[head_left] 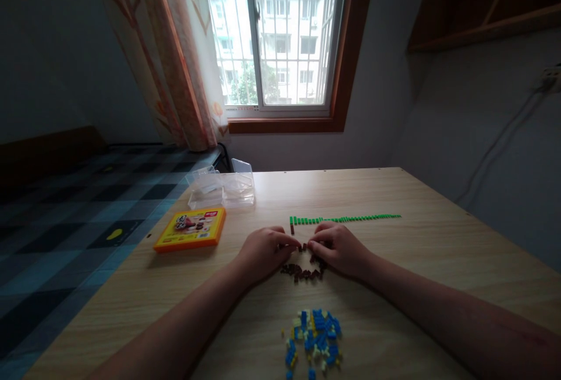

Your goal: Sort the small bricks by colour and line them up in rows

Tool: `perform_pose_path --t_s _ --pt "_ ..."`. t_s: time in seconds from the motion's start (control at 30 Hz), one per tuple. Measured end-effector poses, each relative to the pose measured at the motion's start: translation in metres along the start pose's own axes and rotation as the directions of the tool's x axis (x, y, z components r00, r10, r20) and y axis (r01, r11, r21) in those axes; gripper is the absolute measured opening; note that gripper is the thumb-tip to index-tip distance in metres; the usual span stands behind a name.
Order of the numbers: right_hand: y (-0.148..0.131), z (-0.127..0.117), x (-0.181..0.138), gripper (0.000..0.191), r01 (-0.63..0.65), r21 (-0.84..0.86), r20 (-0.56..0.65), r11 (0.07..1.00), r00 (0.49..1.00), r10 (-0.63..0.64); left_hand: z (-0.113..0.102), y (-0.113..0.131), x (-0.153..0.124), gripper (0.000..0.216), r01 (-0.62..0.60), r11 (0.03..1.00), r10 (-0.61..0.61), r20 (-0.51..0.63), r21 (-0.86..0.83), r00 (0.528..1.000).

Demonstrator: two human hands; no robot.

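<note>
Small brown building bricks (308,275) lie in a loose curved pile on the wooden table, between and just below my hands. My left hand (265,249) reaches in from the left, thumb and index finger closed at a tiny brown brick. From the other side my right hand (339,249) is closed in a pinch, its fingertips at the same small brown bricks (304,246). Just beyond the hands runs a long row of green bricks (346,219). A short brown strip (292,230) stands below the row's left end. The fingers partly cover the pieces they touch.
Nearer to me lies a heap of blue, yellow and cream bricks (318,333). On the left of the table (377,310) are a yellow-orange box (190,229) and clear plastic trays (223,188). A checked bed (87,228) adjoins the table's left side; a window is ahead.
</note>
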State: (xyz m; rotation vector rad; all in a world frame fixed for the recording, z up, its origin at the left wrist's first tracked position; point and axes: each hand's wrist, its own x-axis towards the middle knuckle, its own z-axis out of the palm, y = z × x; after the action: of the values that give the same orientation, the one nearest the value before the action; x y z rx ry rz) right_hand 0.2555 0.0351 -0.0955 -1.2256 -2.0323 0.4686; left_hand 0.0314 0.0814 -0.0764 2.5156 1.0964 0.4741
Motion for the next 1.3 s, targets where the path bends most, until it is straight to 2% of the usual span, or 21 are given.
perform_pose_path --t_s 0.2,0.4,0.53,0.6,0.7,0.8,0.9,1.17,1.3 --pt "0.003 0.001 0.0 0.02 -0.012 0.03 -0.027 0.999 1.0 0.013 0.0 -0.001 0.0 0.023 -0.004 1.0 0.004 -0.009 -0.002 1.0" --pt "0.002 0.002 0.0 0.019 0.011 0.037 0.007 0.999 1.0 -0.011 0.0 -0.001 0.0 0.023 -0.005 1.0 0.005 -0.02 -0.008 1.0" --pt "0.009 -0.002 0.002 0.019 -0.051 0.125 -0.025 0.991 0.998 0.055 0.0 -0.002 0.0 0.021 -0.021 1.0 0.021 -0.019 -0.014 1.0" --pt "0.016 -0.011 0.003 0.019 -0.058 0.182 0.028 0.982 0.998 0.054 0.0 -0.003 0.001 0.021 -0.027 0.999 0.026 -0.024 -0.035 0.999" --pt "0.026 -0.028 0.004 0.018 -0.022 0.294 0.227 0.956 0.973 -0.047 -0.001 -0.004 0.002 0.022 -0.039 0.997 0.036 -0.043 -0.071 0.998" --pt "0.033 -0.038 0.003 0.02 -0.039 0.343 0.314 0.939 0.946 -0.075 -0.002 -0.005 0.003 0.021 -0.051 0.995 0.047 -0.048 -0.085 0.998" --pt "0.032 -0.039 0.001 0.022 -0.042 0.326 0.327 0.945 0.942 -0.071 -0.003 -0.004 0.003 0.02 -0.044 0.996 0.041 -0.045 -0.076 0.998" --pt "0.03 -0.035 0.002 0.016 0.072 0.224 0.31 0.972 0.94 -0.141 -0.002 -0.003 0.003 0.021 -0.034 0.999 0.032 -0.029 -0.041 0.999" --pt "0.034 -0.03 0.003 0.017 0.093 0.179 0.261 0.979 0.955 -0.138 -0.001 -0.003 0.002 0.021 -0.033 0.999 0.033 -0.021 -0.026 0.999"
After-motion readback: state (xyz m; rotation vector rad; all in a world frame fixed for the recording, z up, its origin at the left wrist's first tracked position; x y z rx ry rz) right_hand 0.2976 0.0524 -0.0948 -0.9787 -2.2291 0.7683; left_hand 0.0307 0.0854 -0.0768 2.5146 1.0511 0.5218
